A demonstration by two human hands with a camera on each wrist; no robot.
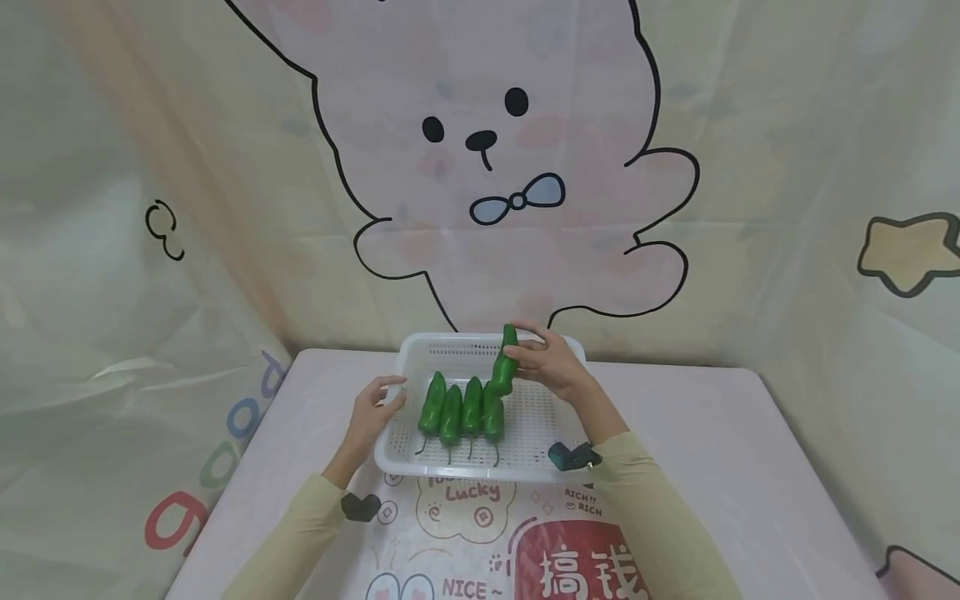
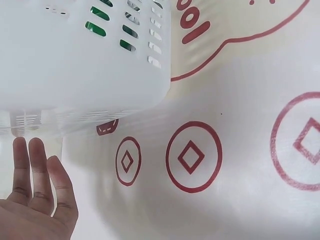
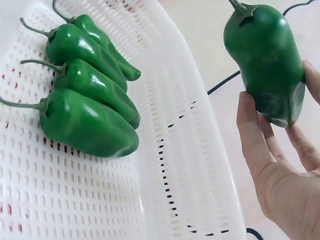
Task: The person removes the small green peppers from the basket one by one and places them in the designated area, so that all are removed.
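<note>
My right hand [image 1: 553, 363] holds a green pepper [image 1: 507, 342] above the back of a white plastic basket [image 1: 480, 472]. In the right wrist view, fingertips and thumb grip this pepper [image 3: 265, 60] by its lower end, its stem pointing up. Several more green peppers [image 1: 452, 415] lie side by side in the basket, stems toward me. At the basket's left side is my left hand [image 1: 369, 415], fingertips right at the wall. The left wrist view shows that hand's fingers [image 2: 41, 177] extended beside the basket's lower part.
The basket stands on a white table [image 1: 675, 433] with a printed mat [image 1: 468, 542] in front of it. Behind hangs a cloth backdrop [image 1: 487, 250] with a cartoon animal. Dark bands [image 1: 574, 456] are around both wrists.
</note>
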